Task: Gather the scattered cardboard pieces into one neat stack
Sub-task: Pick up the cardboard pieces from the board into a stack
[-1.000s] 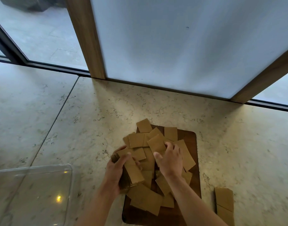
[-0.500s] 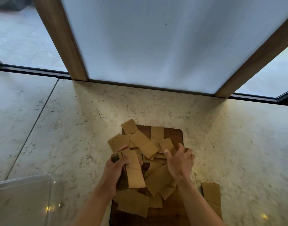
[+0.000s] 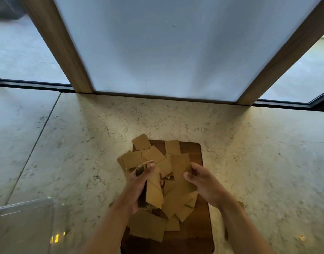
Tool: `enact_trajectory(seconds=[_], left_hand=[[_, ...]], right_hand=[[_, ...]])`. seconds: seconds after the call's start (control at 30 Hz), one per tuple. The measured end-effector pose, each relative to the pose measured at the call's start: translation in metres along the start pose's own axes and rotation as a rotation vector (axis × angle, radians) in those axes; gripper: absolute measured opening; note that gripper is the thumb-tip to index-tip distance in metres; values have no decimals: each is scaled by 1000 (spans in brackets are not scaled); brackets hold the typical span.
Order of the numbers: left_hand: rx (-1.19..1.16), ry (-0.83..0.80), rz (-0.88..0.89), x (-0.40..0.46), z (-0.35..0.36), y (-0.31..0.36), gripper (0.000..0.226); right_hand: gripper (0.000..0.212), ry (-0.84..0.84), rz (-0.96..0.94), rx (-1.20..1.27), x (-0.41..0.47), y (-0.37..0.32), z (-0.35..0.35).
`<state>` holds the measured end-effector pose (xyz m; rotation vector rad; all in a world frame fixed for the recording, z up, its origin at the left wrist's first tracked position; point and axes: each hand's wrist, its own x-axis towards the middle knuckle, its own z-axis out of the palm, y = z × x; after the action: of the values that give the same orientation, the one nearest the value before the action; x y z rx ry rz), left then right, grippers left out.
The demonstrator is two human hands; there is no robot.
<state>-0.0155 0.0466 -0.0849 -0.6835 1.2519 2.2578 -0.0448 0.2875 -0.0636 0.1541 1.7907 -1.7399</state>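
Speckled marble worktop (image 3: 267,162), dark wood board (image 3: 194,235); flat cardboard pieces (image 3: 153,156) scattered; left hand (image 3: 137,187) grips stack (image 3: 153,191), right hand (image 3: 203,184) pinches one piece (image 3: 181,167).

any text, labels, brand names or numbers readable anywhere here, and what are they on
None: no readable text in this view.
The cardboard pieces are plain brown, with no print showing.
The stack held in the left hand shows only bare faces and edges.
The wooden board, the stone counter and the clear plastic bin carry no marks or labels.
The right hand holds one blank piece.
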Motion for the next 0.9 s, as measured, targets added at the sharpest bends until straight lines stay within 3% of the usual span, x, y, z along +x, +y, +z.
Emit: enact_trajectory(seconds=[0.1, 0.23, 0.3, 0.4, 0.43, 0.5, 0.57, 0.63, 0.67, 0.7, 0.77, 0.9], left_hand=[[27, -79, -71, -9, -1, 5, 56], [51, -216, -251, -21, -12, 18, 43], [118, -340, -290, -26, -13, 20, 45], [7, -339, -280, -26, -29, 14, 91], [-41, -357, -247, -26, -35, 11, 95], [-77, -356, -193, -24, -45, 9, 96], [-107, -296, -126, -21, -51, 7, 96], [-169, -180, -27, -18, -58, 5, 93], [-190, -132, 22, -18, -59, 6, 89], [-191, -86, 54, -18, -59, 7, 82], [-189, -19, 73, -14, -61, 12, 68], [-137, 29, 150, -10, -55, 23, 94]], right_hand=[[40, -104, 0, -229, 1, -21, 3], [27, -393, -72, -626, 12, -46, 27], [28, -385, -158, -772, 22, -49, 48], [52, -202, -287, -564, 37, -42, 69], [58, -94, -324, -421, 42, -38, 73], [52, 194, -348, -292, 54, -29, 78], [47, 449, -252, -600, 70, -19, 78], [65, 463, -54, -1096, 79, -4, 82], [68, 447, -17, -1215, 79, 3, 84], [64, 447, -32, -1214, 79, 8, 86], [43, 477, -107, -925, 80, 7, 80], [14, 560, -50, -245, 70, -9, 79]])
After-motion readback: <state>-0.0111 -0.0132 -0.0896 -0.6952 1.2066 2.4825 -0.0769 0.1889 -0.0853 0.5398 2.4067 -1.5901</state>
